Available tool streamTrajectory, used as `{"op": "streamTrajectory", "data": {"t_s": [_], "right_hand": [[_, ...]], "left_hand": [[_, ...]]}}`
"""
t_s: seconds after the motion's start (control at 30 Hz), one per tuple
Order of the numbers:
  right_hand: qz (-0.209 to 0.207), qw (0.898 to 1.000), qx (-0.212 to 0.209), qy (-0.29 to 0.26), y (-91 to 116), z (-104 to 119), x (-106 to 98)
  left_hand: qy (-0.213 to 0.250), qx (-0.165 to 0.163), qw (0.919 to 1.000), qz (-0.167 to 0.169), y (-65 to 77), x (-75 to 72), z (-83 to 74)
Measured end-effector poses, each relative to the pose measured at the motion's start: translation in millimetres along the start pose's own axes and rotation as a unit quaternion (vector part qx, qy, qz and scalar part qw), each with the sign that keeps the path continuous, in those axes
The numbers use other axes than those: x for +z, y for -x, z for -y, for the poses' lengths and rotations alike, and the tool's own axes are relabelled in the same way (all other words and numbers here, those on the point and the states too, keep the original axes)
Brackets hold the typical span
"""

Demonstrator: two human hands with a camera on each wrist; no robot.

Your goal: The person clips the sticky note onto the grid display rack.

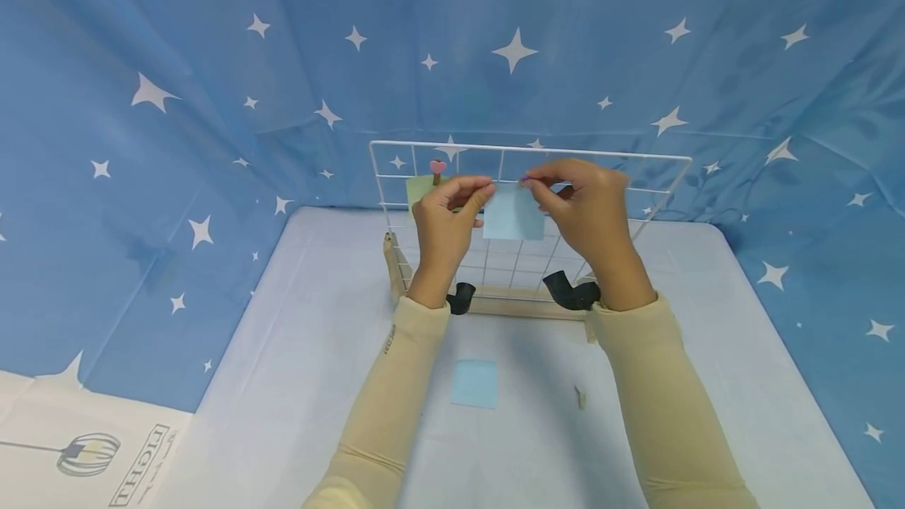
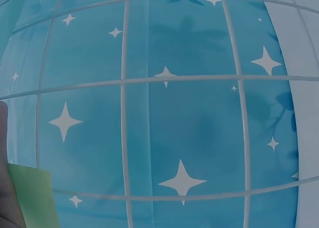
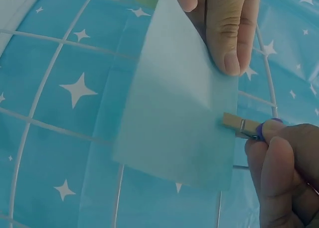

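Note:
In the head view my left hand (image 1: 448, 218) pinches the upper left corner of a light blue paper note (image 1: 514, 212) in front of a white wire grid rack (image 1: 594, 152). At the note's upper right, my right hand (image 1: 583, 206) pinches a small wooden clothespin (image 3: 239, 124) with a purple decoration. The right wrist view has the clothespin's tip over the note's edge; whether it also bites a wire cannot be told. Left of the note, a green paper note (image 1: 419, 191) hangs on the rack under a clip with a pink heart (image 1: 437, 168), partly behind my left hand.
A second light blue note (image 1: 474, 383) lies flat on the white table between my forearms. To its right is a loose small clothespin (image 1: 580, 397). The rack stands in a wooden base (image 1: 523, 307). A blue curtain with white stars (image 1: 516, 49) hangs behind and beside the table.

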State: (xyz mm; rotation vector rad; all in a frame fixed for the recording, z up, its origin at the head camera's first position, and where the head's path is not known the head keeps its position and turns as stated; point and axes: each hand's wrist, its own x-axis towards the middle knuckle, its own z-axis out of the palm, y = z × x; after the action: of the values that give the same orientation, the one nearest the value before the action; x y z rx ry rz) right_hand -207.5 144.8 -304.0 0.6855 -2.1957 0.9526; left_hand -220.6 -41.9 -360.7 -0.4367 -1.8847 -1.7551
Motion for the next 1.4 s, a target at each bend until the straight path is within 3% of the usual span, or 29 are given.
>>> {"op": "streamTrajectory", "data": {"t_s": [0.37, 0.77, 0.9, 1.13, 1.4], "right_hand": [[0.010, 0.999, 0.004, 0.038, -3.8, 6.2, 3.8], [-0.010, 0.998, 0.018, 0.063, -2.9, 15.3, 10.5], [-0.035, 0.996, 0.033, 0.069, -0.2, 14.8, 13.0], [-0.080, 0.995, 0.044, 0.042, 5.1, 7.1, 14.0], [-0.087, 0.993, 0.073, -0.033, 18.1, -1.0, 13.1]], "left_hand": [[-0.020, 0.013, 0.9997, -0.007, -0.8, 3.1, 0.9], [-0.029, 0.038, 0.9987, -0.016, 0.2, 4.8, 6.3], [-0.032, 0.035, 0.9987, -0.015, 1.0, 4.8, 5.5], [-0.030, 0.030, 0.9989, -0.018, 1.8, 4.8, 4.6], [-0.037, 0.045, 0.9979, -0.030, 4.2, 1.7, 2.9]]}}
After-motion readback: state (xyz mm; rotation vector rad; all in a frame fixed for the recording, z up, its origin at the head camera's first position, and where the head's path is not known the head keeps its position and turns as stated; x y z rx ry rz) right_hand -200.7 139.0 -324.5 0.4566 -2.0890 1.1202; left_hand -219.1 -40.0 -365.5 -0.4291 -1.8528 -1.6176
